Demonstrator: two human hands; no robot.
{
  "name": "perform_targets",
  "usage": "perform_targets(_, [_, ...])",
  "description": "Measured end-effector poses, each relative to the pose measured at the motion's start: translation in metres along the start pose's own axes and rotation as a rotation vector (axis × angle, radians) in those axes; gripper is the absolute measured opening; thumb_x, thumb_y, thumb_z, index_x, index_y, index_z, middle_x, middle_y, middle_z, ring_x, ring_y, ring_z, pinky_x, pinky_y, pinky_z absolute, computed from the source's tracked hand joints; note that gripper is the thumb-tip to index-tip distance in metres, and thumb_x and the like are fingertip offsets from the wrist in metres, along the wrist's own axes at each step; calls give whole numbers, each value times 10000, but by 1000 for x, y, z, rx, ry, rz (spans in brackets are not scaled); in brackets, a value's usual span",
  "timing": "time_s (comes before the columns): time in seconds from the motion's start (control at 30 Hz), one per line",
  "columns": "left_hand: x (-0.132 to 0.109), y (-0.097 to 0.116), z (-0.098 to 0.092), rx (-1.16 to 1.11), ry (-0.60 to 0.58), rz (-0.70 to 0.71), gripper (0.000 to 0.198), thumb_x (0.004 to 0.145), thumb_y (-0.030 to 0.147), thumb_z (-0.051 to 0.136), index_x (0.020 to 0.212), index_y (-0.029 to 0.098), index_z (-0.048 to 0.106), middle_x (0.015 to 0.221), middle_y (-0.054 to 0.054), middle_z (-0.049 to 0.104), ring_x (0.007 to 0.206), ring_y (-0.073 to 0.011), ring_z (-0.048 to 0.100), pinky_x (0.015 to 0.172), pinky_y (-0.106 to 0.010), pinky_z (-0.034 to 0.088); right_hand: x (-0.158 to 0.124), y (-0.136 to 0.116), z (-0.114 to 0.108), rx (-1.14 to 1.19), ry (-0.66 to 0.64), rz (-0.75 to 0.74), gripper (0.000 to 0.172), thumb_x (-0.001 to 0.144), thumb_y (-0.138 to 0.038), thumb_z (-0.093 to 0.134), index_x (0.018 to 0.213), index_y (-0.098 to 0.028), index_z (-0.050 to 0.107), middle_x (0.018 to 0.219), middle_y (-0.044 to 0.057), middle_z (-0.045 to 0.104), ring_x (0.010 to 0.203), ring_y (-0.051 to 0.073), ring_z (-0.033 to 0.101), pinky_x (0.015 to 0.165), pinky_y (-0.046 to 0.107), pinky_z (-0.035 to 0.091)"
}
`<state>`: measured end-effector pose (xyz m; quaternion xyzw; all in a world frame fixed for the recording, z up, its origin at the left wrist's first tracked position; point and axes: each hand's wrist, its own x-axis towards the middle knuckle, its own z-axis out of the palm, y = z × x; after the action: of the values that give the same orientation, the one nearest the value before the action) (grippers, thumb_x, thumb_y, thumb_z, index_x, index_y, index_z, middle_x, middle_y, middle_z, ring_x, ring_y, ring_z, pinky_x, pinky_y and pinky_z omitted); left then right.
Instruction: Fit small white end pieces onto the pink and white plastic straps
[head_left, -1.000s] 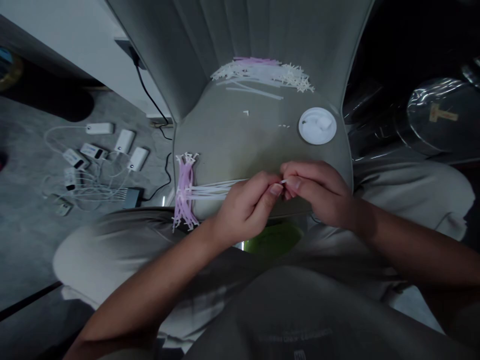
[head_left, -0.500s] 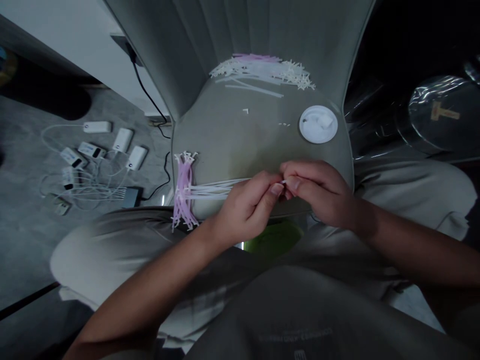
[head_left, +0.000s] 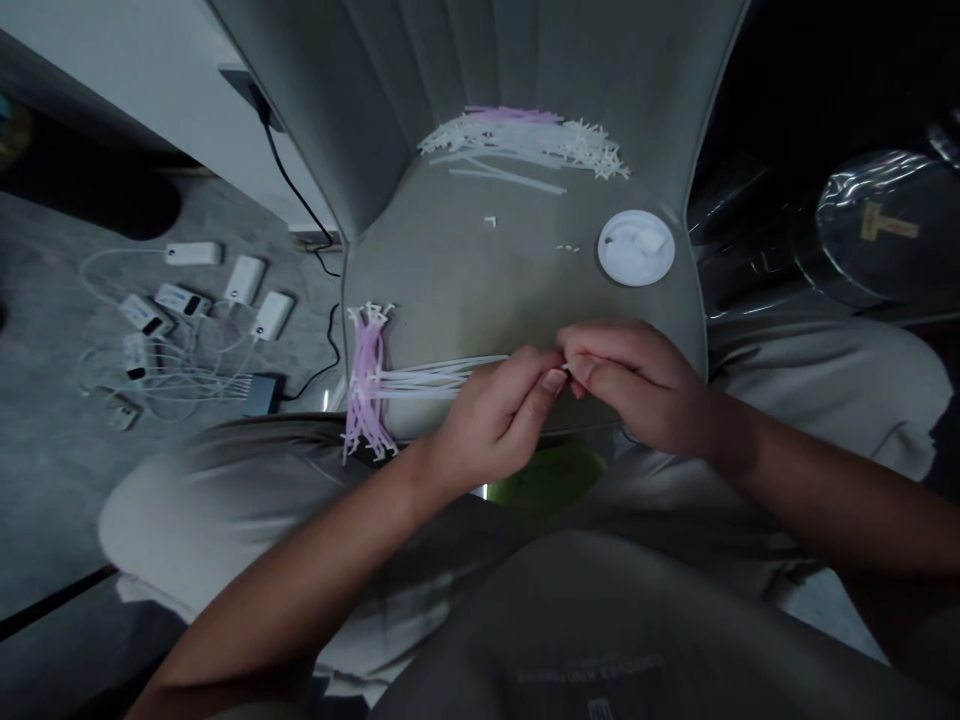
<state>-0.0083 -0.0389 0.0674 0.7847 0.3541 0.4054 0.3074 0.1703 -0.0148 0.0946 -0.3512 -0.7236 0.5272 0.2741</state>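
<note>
My left hand [head_left: 495, 415] and right hand [head_left: 637, 385] meet above the near edge of the grey upholstered chair seat [head_left: 450, 275]. Thumb and forefinger of each are pinched together on a small white piece [head_left: 566, 367], mostly hidden by my fingertips. Slender white sticks [head_left: 424, 379] run rightward to my left hand and pass out of sight there; I cannot tell whether they touch it. At their left end lies a bundle of lilac sticks with white tips [head_left: 368, 370]. Far right stands a round white dish [head_left: 624, 268]; farther off lies a heap of white sticks with branched ends [head_left: 517, 137].
</note>
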Motion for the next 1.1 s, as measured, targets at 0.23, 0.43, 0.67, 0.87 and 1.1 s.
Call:
perform_targets(0.23, [0,1,0,19,-1,2,155,977,191,416,895,170,546,698,16,567,605,-74,516,558,-190,415,0,-2,0,-10,2,11,265,910,-130,410,651,-181,402,624,-39,409,606,88,373,577,249,284])
perform_targets(0.43, [1,3,-1,37,-14,-17,142,968,185,428,885,169,541,677,29,548,589,-69,499,542,-182,390,0,-5,-1,-29,-9,40,276,897,-115,413,635,-185,359,606,-45,366,595,85,343,565,261,259])
perform_targets(0.67, [3,1,-4,123,-87,-3,122,960,181,432,876,172,520,663,34,553,529,-70,480,496,-192,345,1,-8,-6,-190,-40,60,289,898,-150,415,621,-188,340,585,-43,356,589,91,321,574,288,231])
perform_targets(0.87, [6,5,-14,397,-270,22,137,906,164,400,947,171,531,651,11,599,530,-124,551,497,-235,361,-1,-14,-6,-251,-35,143,266,869,-144,390,606,-181,396,565,-36,403,583,95,337,577,306,211])
perform_targets(1.1, [8,17,-17,636,-334,19,148,896,164,381,918,178,527,681,-21,644,530,-158,573,463,-258,323,-1,-16,-8,-169,-37,229,273,841,-111,392,578,-180,401,561,-31,421,590,98,371,567,308,217])
